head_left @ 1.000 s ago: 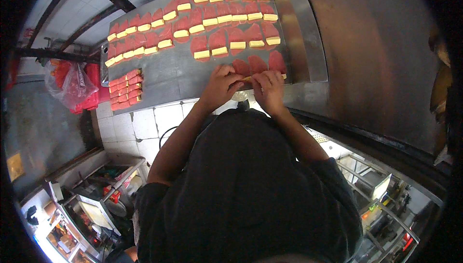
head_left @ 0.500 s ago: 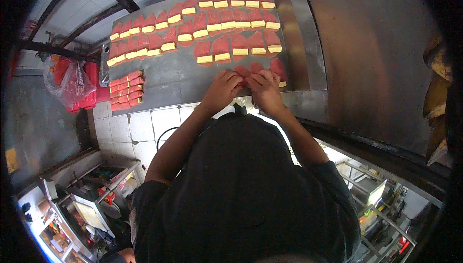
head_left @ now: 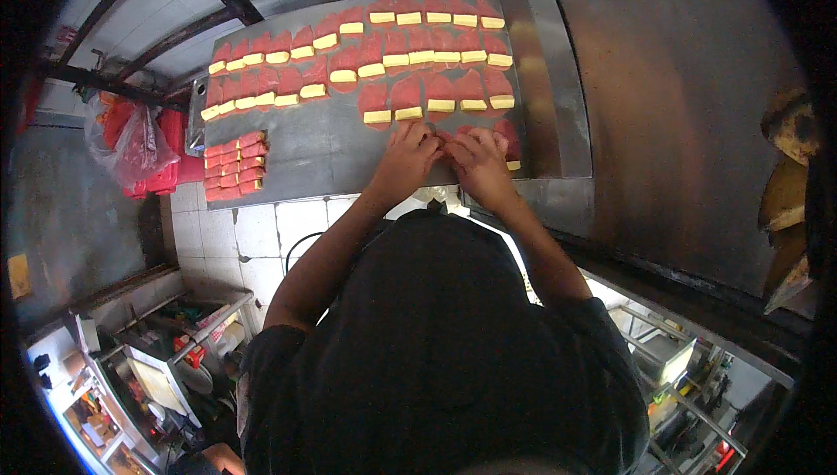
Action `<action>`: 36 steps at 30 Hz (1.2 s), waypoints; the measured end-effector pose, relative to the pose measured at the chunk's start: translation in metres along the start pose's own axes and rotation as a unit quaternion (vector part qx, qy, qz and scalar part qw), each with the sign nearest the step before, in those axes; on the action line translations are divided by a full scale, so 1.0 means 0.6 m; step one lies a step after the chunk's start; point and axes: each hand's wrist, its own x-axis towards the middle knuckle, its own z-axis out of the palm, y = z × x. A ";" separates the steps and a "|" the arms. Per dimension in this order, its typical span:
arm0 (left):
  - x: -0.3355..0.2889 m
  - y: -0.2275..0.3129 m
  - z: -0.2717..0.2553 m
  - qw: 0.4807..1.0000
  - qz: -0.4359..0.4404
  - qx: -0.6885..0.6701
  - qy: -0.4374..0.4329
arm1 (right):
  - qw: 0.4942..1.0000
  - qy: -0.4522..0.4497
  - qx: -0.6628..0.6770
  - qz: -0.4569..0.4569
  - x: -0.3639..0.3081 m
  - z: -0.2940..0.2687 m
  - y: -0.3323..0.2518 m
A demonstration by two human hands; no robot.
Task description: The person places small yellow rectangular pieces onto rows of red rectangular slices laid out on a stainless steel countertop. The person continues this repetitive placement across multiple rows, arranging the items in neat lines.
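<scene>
A grey metal tray (head_left: 323, 148) holds rows of red wrapper pieces, each with a yellow block (head_left: 377, 116) on its near edge. My left hand (head_left: 404, 159) and my right hand (head_left: 477, 161) meet at the tray's near edge, fingers pinched on a red wrapper (head_left: 446, 138) between them. Another red wrapper with a yellow block (head_left: 510, 145) lies just right of my right hand. Several finished red rolls (head_left: 234, 164) are stacked in two columns at the tray's left side.
A steel surface (head_left: 671, 109) stretches to the right of the tray. Red plastic bags (head_left: 131, 139) hang at the left. White tiles (head_left: 253, 231) run below the tray. Shelves with small items (head_left: 166, 362) sit lower left. My dark shirt fills the lower middle.
Both hands stay together at the tray's near edge, working the same red wrapper; their fingers shift only slightly. The view has drifted a little.
</scene>
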 end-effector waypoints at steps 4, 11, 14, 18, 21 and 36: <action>0.008 0.008 -0.008 1.000 -0.017 -0.019 0.010 | 0.999 -0.033 0.004 0.008 0.005 0.005 0.010; 0.011 -0.009 -0.007 0.997 -0.046 0.051 -0.035 | 0.998 -0.046 -0.035 0.033 0.017 0.025 0.007; 0.003 -0.028 0.015 0.997 -0.002 0.074 -0.005 | 0.997 -0.061 -0.057 0.006 0.003 0.046 0.023; -0.007 0.001 -0.032 0.995 -0.048 0.051 0.078 | 0.994 -0.053 -0.095 -0.001 0.011 0.064 0.024; -0.054 -0.005 -0.084 0.988 -0.115 -0.004 0.101 | 0.990 -0.051 -0.132 0.000 0.032 0.039 -0.016; -0.333 -0.123 -0.241 0.840 -0.364 0.183 0.359 | 0.985 -0.061 0.056 -0.152 0.170 0.220 -0.286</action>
